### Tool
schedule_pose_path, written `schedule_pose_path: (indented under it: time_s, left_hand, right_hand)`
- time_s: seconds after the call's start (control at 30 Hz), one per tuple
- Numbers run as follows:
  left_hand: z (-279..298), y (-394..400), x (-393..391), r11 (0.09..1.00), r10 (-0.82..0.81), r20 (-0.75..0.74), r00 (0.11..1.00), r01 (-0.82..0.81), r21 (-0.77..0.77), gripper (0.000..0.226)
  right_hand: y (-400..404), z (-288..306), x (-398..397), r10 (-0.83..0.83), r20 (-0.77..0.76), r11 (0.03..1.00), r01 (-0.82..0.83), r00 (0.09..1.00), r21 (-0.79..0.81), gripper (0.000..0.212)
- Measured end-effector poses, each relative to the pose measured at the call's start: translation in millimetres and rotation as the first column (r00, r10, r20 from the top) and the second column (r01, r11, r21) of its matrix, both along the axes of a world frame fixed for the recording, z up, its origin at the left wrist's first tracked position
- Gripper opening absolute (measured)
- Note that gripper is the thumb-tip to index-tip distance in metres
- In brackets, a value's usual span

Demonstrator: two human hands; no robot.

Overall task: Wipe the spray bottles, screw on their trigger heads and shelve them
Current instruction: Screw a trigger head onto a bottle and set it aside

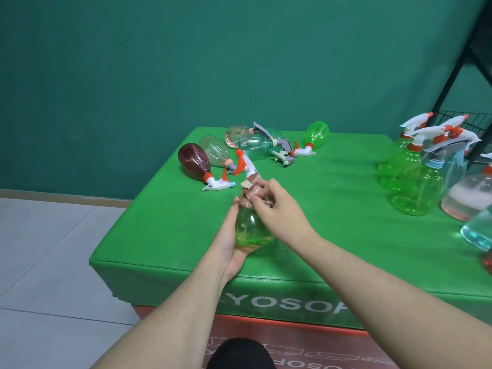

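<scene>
"YOSO" is showing in white on the mat's (186,272) front edge. You are cradling the green bottle (251,230) in your left hand (231,245), fingers curled under; its trigger head (243,166) is pointing away-left. Your right hand (277,206) is pinching a brown cloth (253,189) around its neck.

Upright bottles (415,182) crowding right; centre open

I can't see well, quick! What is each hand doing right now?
Left hand: holds the green bottle from beneath.
Right hand: pinches the brown cloth around the bottle's neck.
</scene>
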State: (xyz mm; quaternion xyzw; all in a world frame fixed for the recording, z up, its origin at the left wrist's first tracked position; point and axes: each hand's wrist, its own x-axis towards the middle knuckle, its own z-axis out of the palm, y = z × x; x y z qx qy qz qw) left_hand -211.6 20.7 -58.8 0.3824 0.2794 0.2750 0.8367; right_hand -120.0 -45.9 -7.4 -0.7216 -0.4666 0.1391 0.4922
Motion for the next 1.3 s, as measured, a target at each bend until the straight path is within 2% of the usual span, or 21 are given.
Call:
schedule_pose_path:
  time_s: [0.1,0.17,0.23,0.27,0.4,0.5,0.63,0.8,0.97,1.13,1.3]
  left_hand:
    - [0,1,1,1.0,0.001,-0.008,1.0,-0.001,-0.03,0.057]
    - [-1,1,2,0.999,0.012,-0.015,1.0,-0.013,-0.034,0.058]
    - [-1,1,2,0.999,0.028,-0.027,0.999,-0.028,-0.023,0.051]
    - [-2,1,2,0.999,0.032,-0.031,0.999,-0.033,-0.013,0.046]
    - [-2,0,1,1.0,0.004,-0.02,1.0,-0.005,-0.004,0.045]
    - [0,-1,1,0.998,-0.036,-0.034,0.999,0.038,0.04,0.047]
    - [0,-1,2,0.995,-0.028,-0.064,0.998,0.034,0.097,0.048]
    - [-2,1,4,0.994,-0.019,-0.09,0.996,0.028,0.103,0.047]
    - [-5,0,5,0.995,-0.006,-0.093,0.996,0.016,0.103,0.049]
    - [-7,0,11,0.991,0.03,-0.12,0.992,-0.014,0.134,0.039]
    - [-9,-1,14,0.992,0.068,-0.141,0.988,-0.052,0.116,0.041]
  right_hand:
    - [3,-2,0,-0.018,-0.001,0.998,0.018,1.0,-0.063,0.015]
    - [3,0,1,-0.024,0.014,0.997,0.025,1.0,-0.07,0.028]
    - [4,4,1,-0.016,0.048,0.997,0.02,0.999,-0.08,0.048]
    - [6,7,1,-0.003,0.087,0.994,0.012,0.996,-0.109,0.052]
    - [11,9,6,0.096,0.238,0.983,-0.054,0.966,-0.177,0.047]
    - [12,10,12,0.124,0.293,0.977,-0.066,0.948,-0.2,0.043]
    - [18,13,16,0.12,0.235,0.975,-0.07,0.964,-0.212,0.04]
    - [24,1,14,0.098,0.194,0.976,-0.056,0.976,-0.212,0.019]
    - [22,-4,15,0.107,0.184,0.974,-0.065,0.977,-0.219,0.06]
    - [25,-11,25,0.092,0.111,0.978,-0.069,0.99,-0.197,0.044]
    - [20,-17,31,0.119,0.133,0.977,-0.092,0.984,-0.19,0.037]
